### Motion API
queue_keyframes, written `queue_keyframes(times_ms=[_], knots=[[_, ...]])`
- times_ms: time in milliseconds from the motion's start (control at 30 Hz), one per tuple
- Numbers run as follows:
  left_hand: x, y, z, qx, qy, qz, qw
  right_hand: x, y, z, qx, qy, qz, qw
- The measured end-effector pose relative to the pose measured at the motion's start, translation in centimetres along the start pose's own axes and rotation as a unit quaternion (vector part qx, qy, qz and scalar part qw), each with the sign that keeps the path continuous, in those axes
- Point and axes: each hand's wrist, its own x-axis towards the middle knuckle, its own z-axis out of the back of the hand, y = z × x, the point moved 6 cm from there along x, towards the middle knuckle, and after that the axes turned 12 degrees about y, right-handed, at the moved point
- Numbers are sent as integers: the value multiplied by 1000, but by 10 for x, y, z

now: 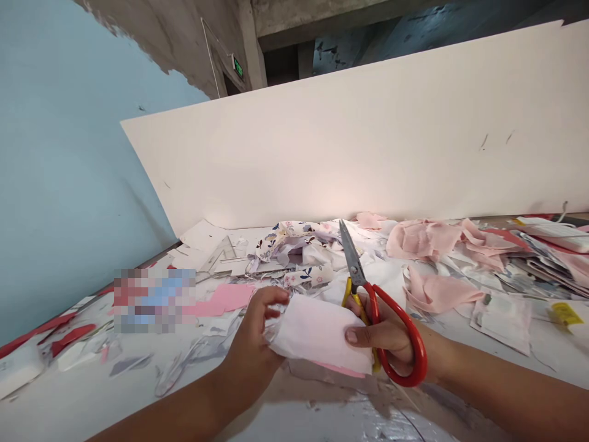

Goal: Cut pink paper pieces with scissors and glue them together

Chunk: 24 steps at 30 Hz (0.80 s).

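left hand [254, 334] pinched the pale pink fabric [317, 331] at 6 o'clock on the worktop [138, 380], right hand [391, 334] gripped red-handled scissors [416, 350], thumb on the cloth; risk: cloth slipping, or blade tips snagging floral scraps [289, 242] at 12 o'clock.

At nine o'clock, a pixelated patch [154, 301] blurs whatever lies there. Your left hand [255, 344] hides one end of the pale pink fabric [317, 334]. At eleven o'clock, the lettering on the green sign [237, 67] is too small to read; at three o'clock, the right edge cuts off the paper stack [547, 258].
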Motion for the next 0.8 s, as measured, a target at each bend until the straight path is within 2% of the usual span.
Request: queue_keyframes(times_ms=[33,67,100,133,200,267,333,433,533,600,633,667,700,733,800], knots=[[-1,11,-5,-72,7,87,994,-1,0,1,-16,-14,3,1000],[-3,17,-11,-131,32,142,981,-1,-1,1,-31,-25,5,999],[-5,20,-18,-176,68,170,967,-2,-1,1,-44,-33,8,998],[-7,20,-23,-209,98,176,957,-3,-2,1,-53,-41,16,998],[-10,15,-30,-247,153,147,945,-4,-2,2,-67,-68,42,995],[-12,8,-35,-269,178,116,940,-6,-4,4,-80,-100,58,990],[-11,2,-39,-286,173,111,936,-8,-6,3,-105,-127,57,985],[-5,-3,-42,-290,131,128,939,-11,-5,-2,-160,-142,56,975],[0,-2,-31,-193,96,129,968,-12,-5,-8,-169,-129,42,976],[3,-8,-14,-46,76,45,995,-10,-6,-8,-134,-128,38,982],[4,-18,-6,54,70,-50,995,-9,-7,-7,-110,-137,41,983],[0,-32,-3,146,79,-177,970,-8,-7,-4,-87,-151,45,984],[-6,-42,-2,229,72,-278,930,-7,-8,-2,-65,-164,46,983],[-12,-49,0,301,48,-341,889,-5,-10,0,-44,-173,43,983],[-18,-57,-1,414,18,-404,815,-3,-14,-1,-10,-173,30,984]])
